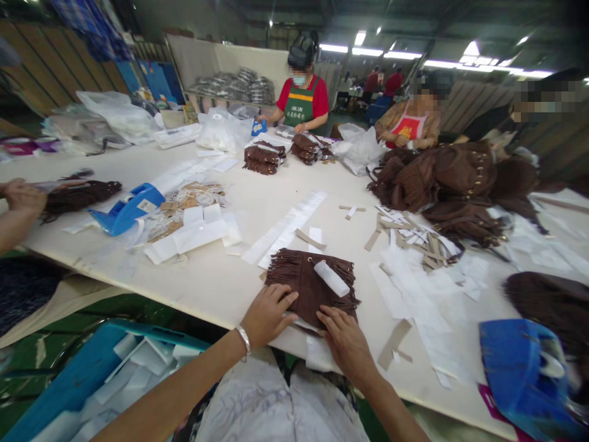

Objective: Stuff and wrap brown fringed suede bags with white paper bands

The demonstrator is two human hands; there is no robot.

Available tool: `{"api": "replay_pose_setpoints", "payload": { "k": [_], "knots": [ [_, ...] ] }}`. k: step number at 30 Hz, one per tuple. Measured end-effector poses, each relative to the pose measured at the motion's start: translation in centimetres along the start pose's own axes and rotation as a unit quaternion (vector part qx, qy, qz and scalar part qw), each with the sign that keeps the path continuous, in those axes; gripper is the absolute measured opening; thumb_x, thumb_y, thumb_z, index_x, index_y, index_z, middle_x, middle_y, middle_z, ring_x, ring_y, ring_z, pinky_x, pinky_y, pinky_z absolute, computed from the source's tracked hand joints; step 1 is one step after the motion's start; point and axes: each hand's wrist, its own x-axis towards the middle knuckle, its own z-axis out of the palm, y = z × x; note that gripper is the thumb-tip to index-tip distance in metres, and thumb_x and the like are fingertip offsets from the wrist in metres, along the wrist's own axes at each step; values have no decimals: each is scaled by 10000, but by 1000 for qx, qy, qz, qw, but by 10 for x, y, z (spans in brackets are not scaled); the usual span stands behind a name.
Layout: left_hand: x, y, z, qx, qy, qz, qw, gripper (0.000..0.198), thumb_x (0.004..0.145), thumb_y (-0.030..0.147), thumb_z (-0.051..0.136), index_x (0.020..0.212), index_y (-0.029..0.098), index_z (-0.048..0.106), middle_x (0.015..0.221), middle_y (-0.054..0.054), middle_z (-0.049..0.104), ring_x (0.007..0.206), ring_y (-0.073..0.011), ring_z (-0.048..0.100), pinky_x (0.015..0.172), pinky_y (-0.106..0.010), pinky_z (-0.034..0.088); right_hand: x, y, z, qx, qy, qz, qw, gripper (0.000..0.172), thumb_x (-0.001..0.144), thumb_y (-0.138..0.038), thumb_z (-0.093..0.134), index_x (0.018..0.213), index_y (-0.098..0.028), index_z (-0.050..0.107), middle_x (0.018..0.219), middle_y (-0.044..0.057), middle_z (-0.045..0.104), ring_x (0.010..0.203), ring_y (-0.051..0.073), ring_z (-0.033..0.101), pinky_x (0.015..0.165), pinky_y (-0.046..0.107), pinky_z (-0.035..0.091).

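A dark brown fringed bag (306,288) lies flat on the table in front of me, its fringes at both sides and small metal eyelets near its far edge. A small white wrapped roll (331,279) rests aslant on its upper right. My left hand (269,313), with a bracelet at the wrist, is closed on the bag's near left edge, its thumb along that edge. At the near right corner, my right hand (343,337) also holds the bag, fingers bent over its top. White lining or paper peeks out between the hands; what lies under them is hidden.
A blue tape dispenser (524,368) stands at right, another dispenser (131,205) at left near paper sheets (188,233). Brown bags (460,178) are heaped back right. A teal crate (59,387) of white pieces sits below left. Co-workers surround the table (221,288).
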Motion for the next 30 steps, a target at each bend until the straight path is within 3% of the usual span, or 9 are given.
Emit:
{"api": "replay_pose_setpoints", "payload": {
  "k": [3, 8, 12, 17, 26, 30],
  "knots": [
    [-3, 18, 7, 10, -21, -16, 1000, 523, 847, 358, 647, 1340, 259, 501, 1341, -121, 497, 1226, -309, 447, 994, -508, 425, -3, -1, -7, -1, 24, -7, 1000, 344, 956, -197, 455, 1288, -188, 546, 1338, 120, 550, 1212, 257, 504, 960, 452, 471],
    [6, 9, 21, 33, -8, -14, 999, 435, 855, 151, 562, 1281, 238, 560, 1285, -121, 537, 1192, -294, 461, 983, -496, 425, -36, -36, -4, -52, 113, 48, 991, 379, 957, -158, 436, 1324, -204, 520, 1321, 127, 558, 1191, 267, 519, 985, 465, 444],
    [10, -1, 27, 46, -8, 18, 999, 403, 891, 103, 465, 1264, 212, 573, 1262, -126, 561, 1123, -272, 507, 943, -463, 456, -41, -64, 16, -106, 52, 35, 992, 407, 929, -94, 441, 1322, -164, 519, 1278, 154, 584, 1072, 281, 569, 865, 430, 481],
    [13, -11, 24, 29, -19, 74, 997, 445, 885, 82, 451, 1304, 202, 541, 1257, -121, 575, 1101, -250, 530, 948, -433, 471, -15, -64, 28, -160, -1, 105, 981, 380, 904, -61, 415, 1240, -148, 568, 1120, 158, 629, 776, 230, 610, 652, 380, 469],
    [19, -22, 19, -18, -27, 92, 995, 589, 777, -40, 426, 1287, 229, 550, 1214, -89, 597, 1096, -223, 554, 938, -402, 503, -13, -49, 12, -155, -36, 49, 986, 361, 913, -123, 463, 1255, -209, 539, 1092, 114, 616, 744, 197, 609, 628, 332, 462],
    [21, -26, 17, -39, -36, 101, 993, 625, 751, -62, 410, 1293, 221, 537, 1230, -82, 592, 1133, -218, 534, 975, -409, 488, -11, -46, 5, -156, -52, 77, 983, 395, 915, -125, 485, 1284, -263, 503, 1041, 87, 633, 700, 173, 620, 596, 283, 448]
  ]
}}
